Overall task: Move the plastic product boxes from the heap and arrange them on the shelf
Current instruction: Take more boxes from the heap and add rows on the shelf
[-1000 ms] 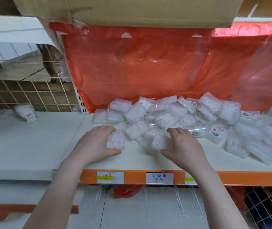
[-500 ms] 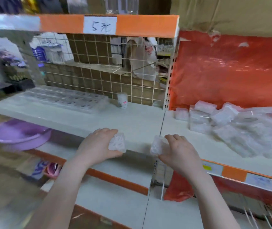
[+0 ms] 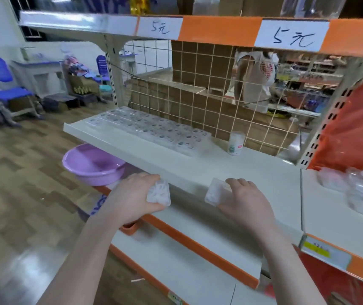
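The left hand (image 3: 132, 201) curled its fingers around one clear plastic box (image 3: 159, 193), and the right hand (image 3: 245, 201) gripped another box (image 3: 215, 191), both held just over the front edge of the white shelf (image 3: 198, 170). The heap (image 3: 356, 183) lay at the right; arranged boxes (image 3: 152, 128) sat further back.

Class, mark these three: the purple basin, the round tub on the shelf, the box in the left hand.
purple basin (image 3: 92, 166), head view, inner wall
round tub (image 3: 235, 143), head view, side wall
box (image 3: 159, 193), head view, clear face
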Motion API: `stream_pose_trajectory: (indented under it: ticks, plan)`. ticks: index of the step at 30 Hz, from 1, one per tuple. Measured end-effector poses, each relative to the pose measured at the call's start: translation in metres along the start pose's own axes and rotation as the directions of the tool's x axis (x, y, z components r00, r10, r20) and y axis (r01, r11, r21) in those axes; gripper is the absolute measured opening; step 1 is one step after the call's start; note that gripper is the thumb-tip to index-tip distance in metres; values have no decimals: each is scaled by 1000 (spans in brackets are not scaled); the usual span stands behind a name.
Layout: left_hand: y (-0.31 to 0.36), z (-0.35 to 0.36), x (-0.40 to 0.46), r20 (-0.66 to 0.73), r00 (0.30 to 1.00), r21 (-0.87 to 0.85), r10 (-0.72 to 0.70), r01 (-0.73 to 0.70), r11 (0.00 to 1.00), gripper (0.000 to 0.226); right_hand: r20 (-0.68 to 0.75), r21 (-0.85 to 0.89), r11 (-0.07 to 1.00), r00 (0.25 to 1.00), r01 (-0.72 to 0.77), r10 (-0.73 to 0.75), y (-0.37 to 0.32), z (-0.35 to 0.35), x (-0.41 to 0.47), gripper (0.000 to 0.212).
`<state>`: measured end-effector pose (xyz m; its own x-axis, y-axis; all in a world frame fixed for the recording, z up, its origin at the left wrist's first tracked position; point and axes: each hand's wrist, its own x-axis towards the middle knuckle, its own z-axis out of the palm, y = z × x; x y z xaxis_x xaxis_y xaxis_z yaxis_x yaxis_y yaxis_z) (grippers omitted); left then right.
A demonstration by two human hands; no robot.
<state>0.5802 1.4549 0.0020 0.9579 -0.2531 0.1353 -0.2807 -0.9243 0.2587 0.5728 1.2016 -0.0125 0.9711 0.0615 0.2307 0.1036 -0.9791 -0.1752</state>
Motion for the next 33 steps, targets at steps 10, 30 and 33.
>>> stream_pose_trajectory:
  ticks: [10, 30, 33]
  plan:
    - [-115, -25, 87, -1, 995, 26, -97, 97, 995, 82, 12, 71, 996, 999, 51, -52, -74, 51, 133, 57]
    - [-313, -54, 210, 79, 988, -99, -134, 141, 985, 81, 144, 31, 993, 983, 111, -114, -228, 135, 291, 46]
    - [-348, -63, 232, 107, 993, -76, -48, 57, 996, 81, 137, -19, 998, 989, 54, -51, -259, 147, 306, 46]
